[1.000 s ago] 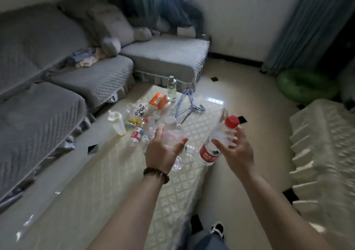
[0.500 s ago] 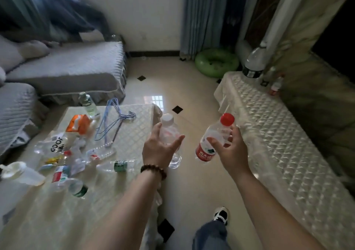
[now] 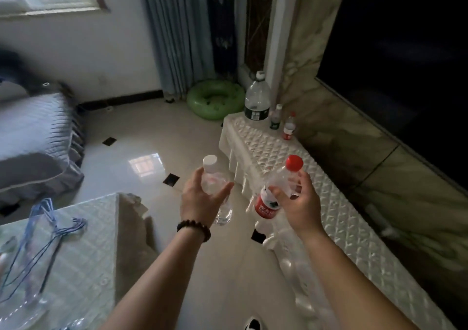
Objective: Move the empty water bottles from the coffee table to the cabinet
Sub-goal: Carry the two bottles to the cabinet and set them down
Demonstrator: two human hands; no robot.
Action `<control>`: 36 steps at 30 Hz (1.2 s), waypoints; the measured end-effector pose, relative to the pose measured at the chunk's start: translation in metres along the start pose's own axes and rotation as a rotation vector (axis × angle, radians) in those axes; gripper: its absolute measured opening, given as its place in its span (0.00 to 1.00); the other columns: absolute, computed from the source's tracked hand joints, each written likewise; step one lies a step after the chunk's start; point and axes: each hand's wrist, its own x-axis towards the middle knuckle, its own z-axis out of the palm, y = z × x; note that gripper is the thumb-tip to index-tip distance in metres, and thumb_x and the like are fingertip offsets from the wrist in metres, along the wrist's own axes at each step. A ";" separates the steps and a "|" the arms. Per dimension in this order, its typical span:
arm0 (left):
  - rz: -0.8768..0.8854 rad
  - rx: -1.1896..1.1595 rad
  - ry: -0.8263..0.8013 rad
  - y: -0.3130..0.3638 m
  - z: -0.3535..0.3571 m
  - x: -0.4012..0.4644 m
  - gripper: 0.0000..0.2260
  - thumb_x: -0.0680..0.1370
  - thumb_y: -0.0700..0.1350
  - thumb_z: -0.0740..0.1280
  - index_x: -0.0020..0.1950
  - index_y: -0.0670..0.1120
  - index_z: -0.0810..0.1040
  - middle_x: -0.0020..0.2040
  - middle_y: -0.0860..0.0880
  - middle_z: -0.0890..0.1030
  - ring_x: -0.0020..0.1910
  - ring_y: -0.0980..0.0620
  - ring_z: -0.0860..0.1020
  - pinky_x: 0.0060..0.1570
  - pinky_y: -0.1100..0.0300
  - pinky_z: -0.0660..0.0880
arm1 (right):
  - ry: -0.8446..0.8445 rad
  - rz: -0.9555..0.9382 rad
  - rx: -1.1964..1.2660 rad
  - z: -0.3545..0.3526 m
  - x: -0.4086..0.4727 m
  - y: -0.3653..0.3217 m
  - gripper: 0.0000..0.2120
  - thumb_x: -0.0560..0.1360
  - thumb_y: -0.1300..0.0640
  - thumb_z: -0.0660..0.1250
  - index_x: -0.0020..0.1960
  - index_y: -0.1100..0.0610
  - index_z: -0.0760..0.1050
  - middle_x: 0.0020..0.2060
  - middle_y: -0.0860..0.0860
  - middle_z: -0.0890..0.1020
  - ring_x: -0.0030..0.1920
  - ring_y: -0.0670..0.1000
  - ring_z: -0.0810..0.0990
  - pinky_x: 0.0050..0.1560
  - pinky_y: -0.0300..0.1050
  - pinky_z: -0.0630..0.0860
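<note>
Bottles in both hands now: my left hand (image 3: 202,200) has its grip clamped round a clear plastic bottle with a white cap (image 3: 214,185), and my right hand (image 3: 296,203) is clamped on a clear plastic bottle with a red cap and red label (image 3: 276,192), both carried in the air between the two pieces of furniture. Ahead on the right runs the long low cabinet under a white quilted cover (image 3: 291,167); at its far end stand a large clear jug with a dark label (image 3: 257,101), a small green-label bottle (image 3: 274,118) and a small red-label bottle (image 3: 288,127), so I judge some of the job is done already. This pair is not yet set down. On the coffee table surface with its pale quilted cover (image 3: 96,228) at lower left I see blue wire hangers (image 3: 50,225) and blurred clear plastic, possibly more bottles; I cannot tell. Nothing blocks the tiled floor; the green inflatable ring (image 3: 215,99) lies well beyond.
</note>
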 end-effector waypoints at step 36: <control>-0.056 0.094 -0.401 -0.002 0.303 0.472 0.30 0.65 0.56 0.77 0.64 0.51 0.71 0.55 0.51 0.80 0.53 0.50 0.78 0.52 0.54 0.76 | 0.083 0.393 -0.114 0.123 0.456 0.146 0.29 0.66 0.48 0.76 0.64 0.44 0.69 0.60 0.44 0.77 0.59 0.46 0.75 0.58 0.43 0.72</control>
